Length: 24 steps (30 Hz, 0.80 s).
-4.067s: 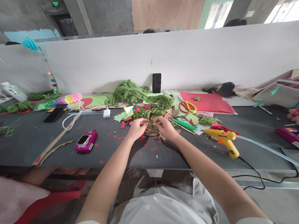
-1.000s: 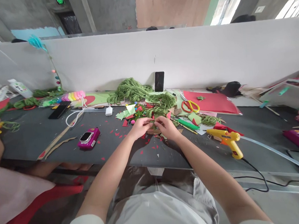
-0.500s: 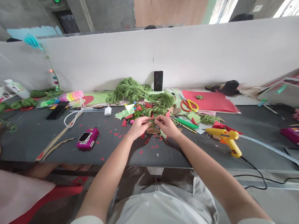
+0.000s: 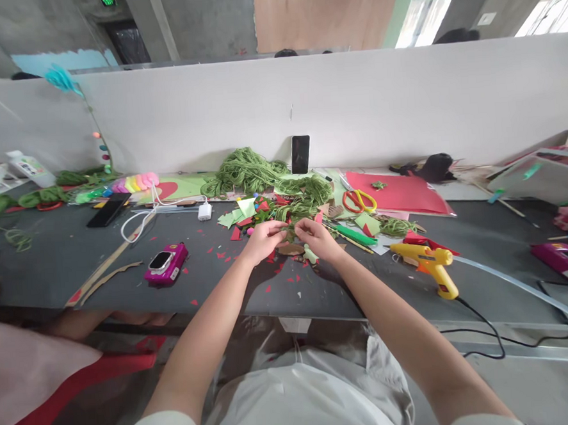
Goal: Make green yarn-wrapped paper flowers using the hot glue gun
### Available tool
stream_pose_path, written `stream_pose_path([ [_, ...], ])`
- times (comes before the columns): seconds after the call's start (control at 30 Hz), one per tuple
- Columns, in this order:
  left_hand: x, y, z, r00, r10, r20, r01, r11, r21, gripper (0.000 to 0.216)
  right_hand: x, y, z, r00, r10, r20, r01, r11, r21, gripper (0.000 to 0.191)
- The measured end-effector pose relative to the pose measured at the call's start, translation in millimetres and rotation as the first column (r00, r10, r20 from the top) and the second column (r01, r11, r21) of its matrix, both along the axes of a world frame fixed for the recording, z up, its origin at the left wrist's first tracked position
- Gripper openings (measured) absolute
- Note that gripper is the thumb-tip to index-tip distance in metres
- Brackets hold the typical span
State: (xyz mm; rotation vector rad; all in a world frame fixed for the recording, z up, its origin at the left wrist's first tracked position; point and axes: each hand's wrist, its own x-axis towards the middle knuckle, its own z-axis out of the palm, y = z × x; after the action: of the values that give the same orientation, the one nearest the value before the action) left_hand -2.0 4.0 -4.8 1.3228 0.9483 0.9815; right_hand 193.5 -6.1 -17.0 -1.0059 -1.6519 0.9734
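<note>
At dk-grey table (image 4: 251, 298), w/ white partition (image 4: 186, 116) at far side. Gripping small green pc. (image 4: 290, 231) betw. L hand (image 4: 265, 240) and R hand (image 4: 317, 239), both pinched nearly closed; too small to tell exact shape. Just nearside of hands: brown oval pc. (image 4: 290, 250) Beyond hands: green yarn (image 4: 245, 171). R of R hand: yellow glue gun (image 4: 427, 260).

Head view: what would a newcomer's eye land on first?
Probably the green yarn, heaped beyond the left hand and right hand, whose fingertips come close together at mid-table. Next, perhaps, the yellow glue gun lying to their right, with the red sheet farther back.
</note>
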Motion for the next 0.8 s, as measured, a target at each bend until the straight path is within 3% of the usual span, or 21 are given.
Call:
stream_pose_path([
  [0.8, -0.7, 1.4, 1.8, 0.995, 0.074, 0.061, -0.072, 0.996, -0.045, 0.029, 4.3, 4.4, -4.4, 0.961, 0.039, -0.275, -0.112, 0.96, -0.255, 0.039],
])
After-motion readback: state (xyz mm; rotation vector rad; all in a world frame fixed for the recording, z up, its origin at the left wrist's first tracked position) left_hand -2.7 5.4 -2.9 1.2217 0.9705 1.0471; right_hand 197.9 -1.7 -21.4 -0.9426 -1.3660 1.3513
